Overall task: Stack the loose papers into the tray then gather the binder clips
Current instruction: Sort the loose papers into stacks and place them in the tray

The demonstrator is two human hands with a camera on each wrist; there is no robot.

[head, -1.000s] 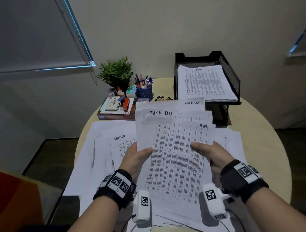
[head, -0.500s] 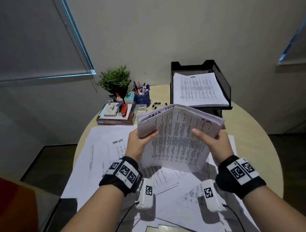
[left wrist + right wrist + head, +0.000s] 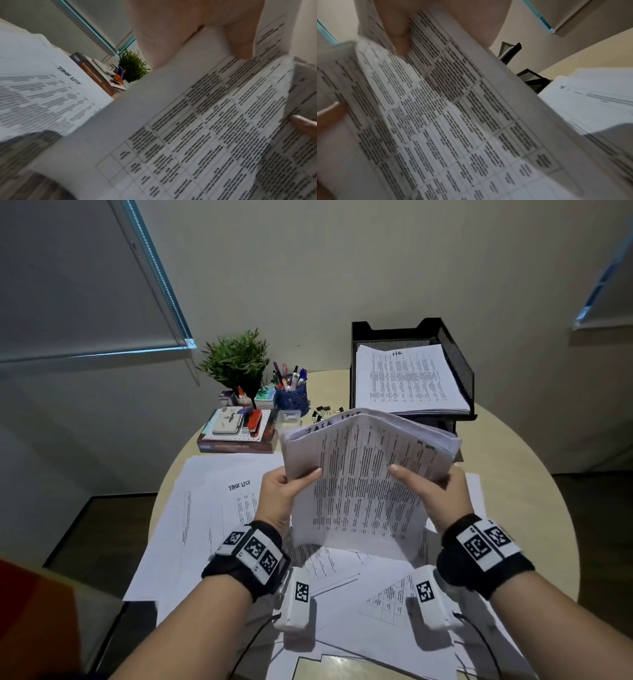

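I hold a thick bundle of printed papers upright above the table, its top edge sagging away from me. My left hand grips its left edge and my right hand grips its right edge, thumbs on the front sheet. Both wrist views show the same bundle close up with a thumb pressed on it. The black mesh tray stands behind the bundle with a paper stack inside. Small black binder clips lie scattered left of the tray. More loose sheets cover the table.
A potted plant, a blue pen cup, and a book topped with a stapler and small items sit at the back left. The round table's edge curves on the right. A window blind hangs at left.
The bundle has been lifted off the table and stood upright in both hands, and its top has curled over; it has moved toward the tray.
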